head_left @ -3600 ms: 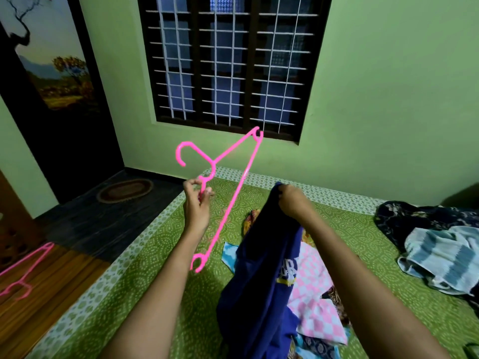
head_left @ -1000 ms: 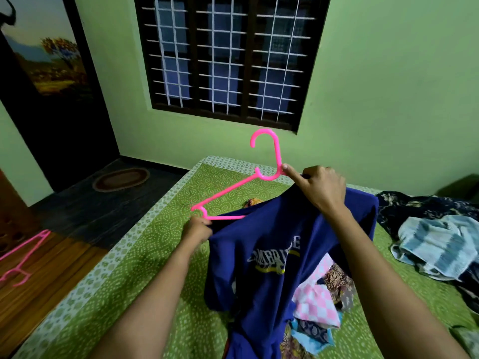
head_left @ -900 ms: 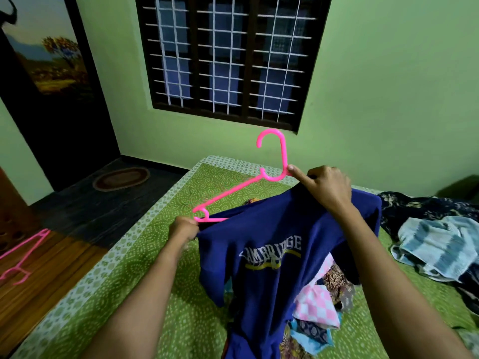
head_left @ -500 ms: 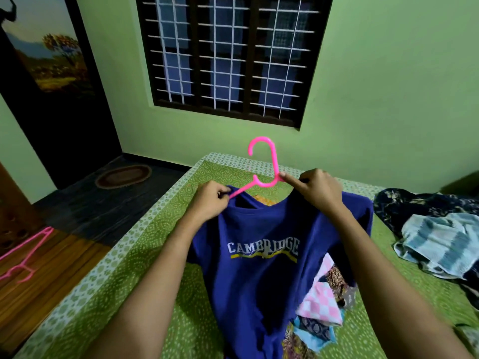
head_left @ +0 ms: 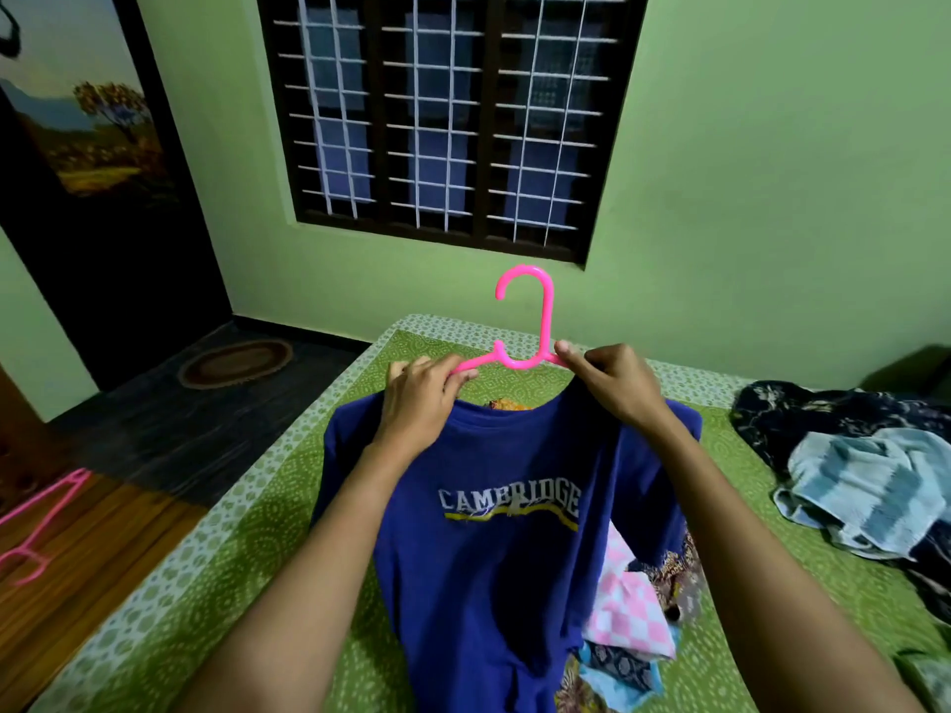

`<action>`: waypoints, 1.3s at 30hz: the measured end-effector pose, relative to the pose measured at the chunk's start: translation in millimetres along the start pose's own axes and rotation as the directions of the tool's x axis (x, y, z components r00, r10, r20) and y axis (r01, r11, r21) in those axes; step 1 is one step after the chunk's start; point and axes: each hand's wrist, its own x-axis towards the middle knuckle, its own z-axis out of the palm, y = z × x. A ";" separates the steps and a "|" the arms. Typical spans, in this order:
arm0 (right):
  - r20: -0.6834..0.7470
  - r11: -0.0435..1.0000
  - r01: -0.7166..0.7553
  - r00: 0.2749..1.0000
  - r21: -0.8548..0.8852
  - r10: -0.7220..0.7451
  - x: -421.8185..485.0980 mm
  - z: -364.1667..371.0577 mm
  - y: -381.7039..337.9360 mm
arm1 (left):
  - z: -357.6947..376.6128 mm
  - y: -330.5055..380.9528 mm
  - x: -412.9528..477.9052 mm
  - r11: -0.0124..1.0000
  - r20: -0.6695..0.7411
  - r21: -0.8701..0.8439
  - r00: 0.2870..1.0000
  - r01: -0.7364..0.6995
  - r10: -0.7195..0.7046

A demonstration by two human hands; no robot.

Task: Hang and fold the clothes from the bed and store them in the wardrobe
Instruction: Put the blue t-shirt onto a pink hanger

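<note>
Blue T-shirt on pink hanger, left hand and right hand gripping its shoulders.

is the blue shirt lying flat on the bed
No, the left hand and right hand hold the blue shirt up on the pink hanger.

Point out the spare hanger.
In the head view, the spare hanger lies on the wooden floor at the far left edge, left of the bed, well apart from the hanger held up at centre.
</note>
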 end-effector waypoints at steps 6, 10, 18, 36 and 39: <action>0.023 0.949 -0.078 0.996 -0.305 0.089 0.0 -11.1 12.6 | -9.7 -13.3 9.6 0.988 -0.234 0.148 0.972 0.051 -0.015; 0.032 0.966 0.044 0.999 -0.256 -0.037 1.9 -4.5 10.0 | -4.4 -9.7 5.0 0.992 -0.209 0.119 0.978 0.038 -0.013; -0.084 0.973 0.225 0.972 0.048 -0.220 -7.7 22.8 -45.7 | -11.1 -2.5 0.3 0.994 -0.235 0.052 0.969 0.093 -0.079; -0.196 0.951 0.090 0.980 0.297 -0.032 -54.2 -0.1 -29.1 | -23.7 31.6 -44.6 0.995 -0.229 -0.092 0.971 0.047 -0.067; -0.187 0.949 0.088 0.982 0.302 -0.031 -75.3 -4.6 -30.3 | -31.6 39.1 -63.7 0.994 -0.199 -0.104 0.978 0.042 -0.062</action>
